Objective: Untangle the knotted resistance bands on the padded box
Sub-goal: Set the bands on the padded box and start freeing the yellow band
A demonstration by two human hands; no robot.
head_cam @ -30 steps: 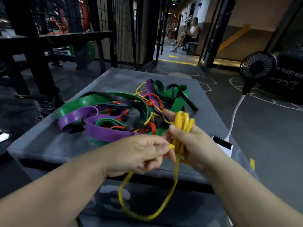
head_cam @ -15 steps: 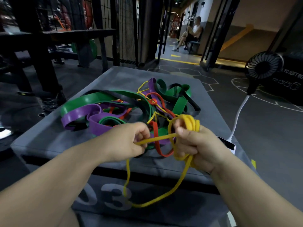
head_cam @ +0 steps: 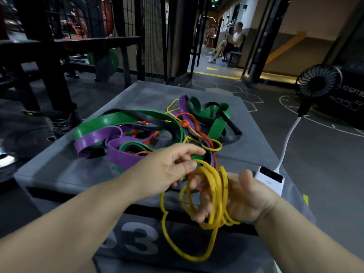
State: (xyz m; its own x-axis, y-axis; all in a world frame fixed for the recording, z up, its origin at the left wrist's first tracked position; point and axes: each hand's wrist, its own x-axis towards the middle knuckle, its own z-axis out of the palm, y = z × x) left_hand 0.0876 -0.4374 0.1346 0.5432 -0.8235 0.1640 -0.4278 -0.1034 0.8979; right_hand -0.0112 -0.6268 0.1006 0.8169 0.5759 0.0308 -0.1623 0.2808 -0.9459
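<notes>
A tangle of resistance bands (head_cam: pixel 149 133), green, purple, black, red and thin yellow, lies on the grey padded box (head_cam: pixel 82 174). A thin yellow band (head_cam: pixel 214 196) is looped several times around my right hand (head_cam: pixel 236 196), whose palm faces left with fingers spread; one long loop hangs down over the box's front edge. My left hand (head_cam: pixel 173 168) hovers just left of it with fingers apart, holding nothing, over the near edge of the tangle.
A white power bank (head_cam: pixel 270 178) lies on the box's right edge, cabled to a small black fan (head_cam: pixel 317 83). Black rack frames and a wire cage stand at left and behind. A person sits on a bench far back.
My left hand has let go of the yellow band and opened. My right hand has turned palm-left and opened, with the yellow coils now around it.
</notes>
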